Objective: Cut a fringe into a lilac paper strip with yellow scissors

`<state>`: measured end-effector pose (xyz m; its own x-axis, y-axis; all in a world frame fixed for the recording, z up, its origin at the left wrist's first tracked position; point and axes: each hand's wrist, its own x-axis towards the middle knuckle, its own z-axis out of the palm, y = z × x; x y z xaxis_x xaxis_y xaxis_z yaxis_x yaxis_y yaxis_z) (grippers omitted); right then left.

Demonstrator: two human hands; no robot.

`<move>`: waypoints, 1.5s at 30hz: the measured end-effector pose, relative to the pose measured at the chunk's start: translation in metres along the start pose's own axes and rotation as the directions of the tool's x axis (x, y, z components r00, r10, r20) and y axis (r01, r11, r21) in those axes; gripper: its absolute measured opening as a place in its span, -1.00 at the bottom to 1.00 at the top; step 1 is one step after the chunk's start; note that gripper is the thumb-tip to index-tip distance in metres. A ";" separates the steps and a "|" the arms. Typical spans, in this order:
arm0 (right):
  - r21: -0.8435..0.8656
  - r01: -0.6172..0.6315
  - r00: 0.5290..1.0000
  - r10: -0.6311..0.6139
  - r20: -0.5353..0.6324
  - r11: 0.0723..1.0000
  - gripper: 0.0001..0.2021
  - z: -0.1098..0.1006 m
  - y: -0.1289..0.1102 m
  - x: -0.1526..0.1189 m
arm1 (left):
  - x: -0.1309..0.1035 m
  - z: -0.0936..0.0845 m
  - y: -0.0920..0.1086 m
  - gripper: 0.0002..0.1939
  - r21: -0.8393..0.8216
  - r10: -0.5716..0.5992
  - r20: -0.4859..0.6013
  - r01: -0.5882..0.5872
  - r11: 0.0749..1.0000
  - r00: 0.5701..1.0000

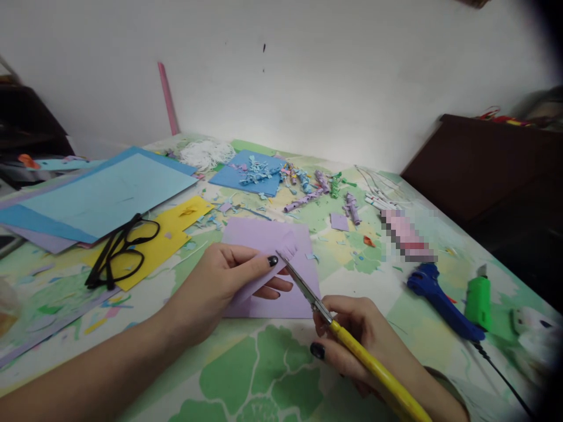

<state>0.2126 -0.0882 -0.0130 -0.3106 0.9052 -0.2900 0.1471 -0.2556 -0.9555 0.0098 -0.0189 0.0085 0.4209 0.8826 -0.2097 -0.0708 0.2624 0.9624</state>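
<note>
My left hand (220,278) pinches a strip of purple paper (288,243) between thumb and fingers; its far end looks fringed with small cuts. In my right hand (365,331) is a pair of scissors (303,284) with yellow handles, angled up and to the left. The tips of the blades meet the strip just beyond my left thumb, and the blades look nearly closed. Beneath both lies a square purple sheet (272,231), flat on the table and partly covered by my left hand.
Blue sheets (145,176), yellow paper (153,255) and black glasses (115,258) lie left. Behind are white string (206,153), a blue square (226,176) and curled paper pieces (352,208). A blue glue gun (444,305) and a green plastic tool (478,302) lie right. Paper scraps litter the tablecloth.
</note>
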 end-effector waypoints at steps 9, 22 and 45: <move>0.044 0.102 0.987 -0.106 0.122 0.994 -0.66 -0.005 0.004 -0.003 | 0.002 -0.001 -0.001 -0.83 -0.001 -0.019 0.006 0.019 1.000 1.000; 0.048 0.098 0.993 -0.101 0.068 0.994 -0.68 -0.003 0.008 -0.001 | 0.002 0.000 -0.002 -0.84 -0.004 -0.019 -0.014 0.019 1.000 1.000; 0.030 0.128 0.987 -0.130 0.095 0.991 -0.65 -0.002 0.008 -0.004 | 0.000 0.002 0.001 -0.83 -0.015 0.012 -0.005 -0.012 1.000 1.000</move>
<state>0.2169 -0.0926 -0.0192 -0.4152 0.8943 -0.1668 0.0783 -0.1475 -0.9860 0.0118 -0.0198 0.0098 0.4154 0.8876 -0.1992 -0.0897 0.2579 0.9620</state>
